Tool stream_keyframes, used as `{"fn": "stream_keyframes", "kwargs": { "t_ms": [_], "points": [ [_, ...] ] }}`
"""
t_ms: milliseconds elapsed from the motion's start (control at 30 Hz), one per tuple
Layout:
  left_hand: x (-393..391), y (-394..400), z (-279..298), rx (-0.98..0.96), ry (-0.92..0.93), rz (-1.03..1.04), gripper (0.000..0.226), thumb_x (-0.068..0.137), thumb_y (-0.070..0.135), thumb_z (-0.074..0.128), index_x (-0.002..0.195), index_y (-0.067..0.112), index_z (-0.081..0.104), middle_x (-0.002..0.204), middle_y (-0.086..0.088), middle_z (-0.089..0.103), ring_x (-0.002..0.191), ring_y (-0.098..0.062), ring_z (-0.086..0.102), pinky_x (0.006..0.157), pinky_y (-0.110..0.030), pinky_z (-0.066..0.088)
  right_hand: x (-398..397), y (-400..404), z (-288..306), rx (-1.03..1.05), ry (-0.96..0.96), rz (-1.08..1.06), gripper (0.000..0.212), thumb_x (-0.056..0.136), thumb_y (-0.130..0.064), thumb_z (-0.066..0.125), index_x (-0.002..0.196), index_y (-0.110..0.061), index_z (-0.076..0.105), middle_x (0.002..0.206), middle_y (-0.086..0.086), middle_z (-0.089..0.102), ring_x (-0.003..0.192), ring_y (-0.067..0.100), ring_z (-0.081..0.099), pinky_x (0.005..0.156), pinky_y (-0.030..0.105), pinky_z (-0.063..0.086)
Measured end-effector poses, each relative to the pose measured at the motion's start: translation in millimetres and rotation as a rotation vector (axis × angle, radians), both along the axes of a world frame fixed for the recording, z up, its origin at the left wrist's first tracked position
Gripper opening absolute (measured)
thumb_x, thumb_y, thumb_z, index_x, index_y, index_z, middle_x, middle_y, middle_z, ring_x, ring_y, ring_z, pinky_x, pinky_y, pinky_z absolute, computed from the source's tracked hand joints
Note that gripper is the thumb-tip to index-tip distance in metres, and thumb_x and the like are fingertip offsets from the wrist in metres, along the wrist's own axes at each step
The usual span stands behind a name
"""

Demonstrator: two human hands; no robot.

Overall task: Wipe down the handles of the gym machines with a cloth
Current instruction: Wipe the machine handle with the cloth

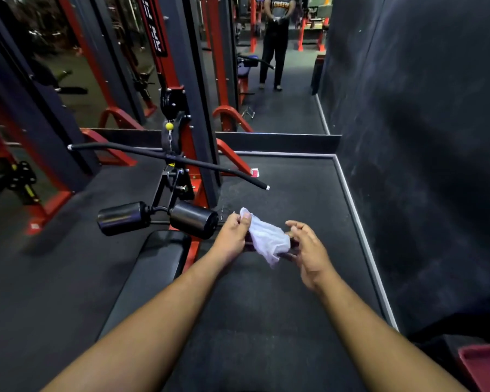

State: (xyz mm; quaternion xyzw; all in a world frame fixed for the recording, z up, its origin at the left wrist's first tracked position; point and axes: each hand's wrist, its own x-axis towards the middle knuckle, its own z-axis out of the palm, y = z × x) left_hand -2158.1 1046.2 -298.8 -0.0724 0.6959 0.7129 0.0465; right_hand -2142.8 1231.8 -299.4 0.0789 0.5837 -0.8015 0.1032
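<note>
A pale cloth (268, 240) hangs between my two hands over the dark floor. My left hand (234, 236) pinches its upper corner with thumb and fingers. My right hand (309, 250) holds the cloth's lower right side, with something dark partly hidden under the cloth. Up and to the left, a long black pull-down bar (125, 149) hangs from a chain on the red and black cable machine (181, 114). Its right end (262, 185) lies a short way above my hands.
Two black roller pads (194, 220) and a black seat (159, 258) stand just left of my hands. A dark wall (422, 137) runs along the right. A mirror (280, 80) ahead reflects a standing person. A red box (484, 360) sits at the lower right.
</note>
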Motion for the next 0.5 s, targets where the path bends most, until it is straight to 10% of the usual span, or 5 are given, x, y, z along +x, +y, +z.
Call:
{"fn": "stream_keyframes", "kwargs": {
  "t_ms": [133, 267, 500],
  "points": [
    [-8, 23, 2, -0.168, 0.146, -0.023, 0.023, 0.102, 0.021, 0.063, 0.083, 0.015, 0.050, 0.080, -0.009, 0.055, 0.073, -0.013, 0.051, 0.064, -0.024, 0.045, -15, 12, 5, 0.366, -0.052, 0.335, 0.040, 0.100, -0.060, 0.049, 0.093, -0.024, 0.064, 0.079, -0.006, 0.066, 0.072, 0.011, 0.059, 0.067, 0.030, 0.045],
    [-17, 37, 7, -0.196, 0.187, 0.031, 0.023, 0.094, 0.016, 0.074, 0.081, 0.015, 0.055, 0.070, 0.005, 0.057, 0.058, 0.004, 0.049, 0.061, -0.014, 0.043, -23, 19, 2, 0.356, 0.031, 0.400, 0.018, 0.094, -0.034, 0.072, 0.085, -0.020, 0.067, 0.077, -0.001, 0.068, 0.067, 0.011, 0.057, 0.060, 0.023, 0.043],
    [-17, 37, -4, -0.106, -0.355, -0.320, 0.074, 0.083, 0.090, 0.043, 0.090, 0.020, 0.068, 0.069, 0.001, 0.054, 0.054, -0.009, 0.036, 0.051, -0.026, 0.029, -43, 24, 9, 0.200, 0.086, 0.239, 0.005, 0.096, -0.013, 0.069, 0.096, -0.009, 0.067, 0.090, 0.010, 0.071, 0.079, 0.020, 0.065, 0.066, 0.030, 0.050]
  ]
}}
